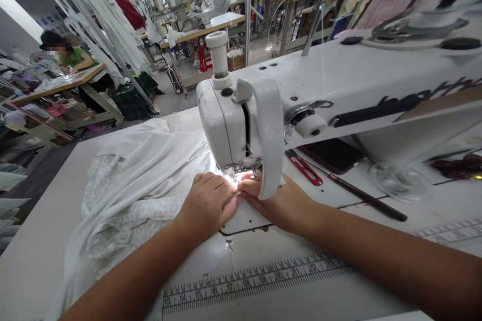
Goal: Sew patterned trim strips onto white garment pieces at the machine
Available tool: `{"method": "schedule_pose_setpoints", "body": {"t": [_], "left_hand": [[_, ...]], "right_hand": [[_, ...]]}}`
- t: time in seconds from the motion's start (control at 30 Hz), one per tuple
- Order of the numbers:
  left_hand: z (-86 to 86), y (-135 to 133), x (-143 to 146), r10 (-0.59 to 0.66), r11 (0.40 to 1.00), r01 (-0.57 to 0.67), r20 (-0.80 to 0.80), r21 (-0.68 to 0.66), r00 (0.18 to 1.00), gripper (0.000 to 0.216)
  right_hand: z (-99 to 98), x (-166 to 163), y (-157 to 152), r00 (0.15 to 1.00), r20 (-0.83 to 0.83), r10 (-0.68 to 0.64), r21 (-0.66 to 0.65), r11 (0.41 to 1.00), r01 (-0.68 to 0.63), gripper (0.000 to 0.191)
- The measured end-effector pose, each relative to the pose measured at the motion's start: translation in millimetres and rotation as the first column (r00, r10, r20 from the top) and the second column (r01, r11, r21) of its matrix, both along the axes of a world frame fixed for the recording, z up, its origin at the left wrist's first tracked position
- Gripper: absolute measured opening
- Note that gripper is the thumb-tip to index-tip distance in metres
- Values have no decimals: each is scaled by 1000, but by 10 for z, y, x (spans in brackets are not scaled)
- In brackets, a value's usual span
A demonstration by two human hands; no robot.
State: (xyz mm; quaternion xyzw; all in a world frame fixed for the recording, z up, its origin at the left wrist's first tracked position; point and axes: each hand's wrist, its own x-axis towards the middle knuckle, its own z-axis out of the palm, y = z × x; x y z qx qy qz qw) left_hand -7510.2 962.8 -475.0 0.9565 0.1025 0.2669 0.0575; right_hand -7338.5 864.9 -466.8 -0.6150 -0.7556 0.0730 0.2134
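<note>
White cloth [139, 180], part plain and part faintly printed, lies heaped on the left half of the table [41, 241]. One edge of it runs in under the head of the sewing machine [233, 130]. That edge sits at the needle, lit bright by the machine's lamp, on the metal plate [244, 218] set into the table.

The left hand [209, 200] rests on the cloth just left of the needle. Its fingers are bent close together, with the tips down on the cloth edge, holding it. The right hand [276, 203] lies just right of the needle, flat and low, and the two hands' fingertips almost meet. A white guard on the machine covers most of the right fingers, so I cannot tell how far they are open or whether they grip the cloth.

A white spool [219, 57] stands upright on top of the machine head. Behind the right hand, under the machine's arm, lie red snips [305, 168], a dark phone [331, 154] and a long dark stick [367, 198]. A clear dish [401, 183] sits just beyond the stick. A printed ruler [256, 281] runs along the table's near edge, under both forearms.

Far off to the left, a person in a green top [71, 57] sits at another table.
</note>
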Motion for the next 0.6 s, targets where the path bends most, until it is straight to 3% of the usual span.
{"method": "schedule_pose_setpoints", "body": {"t": [0.1,0.23,0.43,0.6], "left_hand": [[-49,27,15,-4,994,1,28,106,1000,15],[-140,58,10,-82,970,103,-102,221,991,19],[-150,3,-34,-139,971,164,-146,176,979,20],[-116,-98,-56,-145,965,149,-35,215,989,21]], "right_hand": [[-28,-2,6,999,-10,-39,21,999,39,24],[-50,13,-59,999,-9,-38,-1,999,38,28],[-53,-1,-213,999,43,30,-76,997,-26,28],[-48,8,-224,998,38,47,-59,997,-45,33]]}}
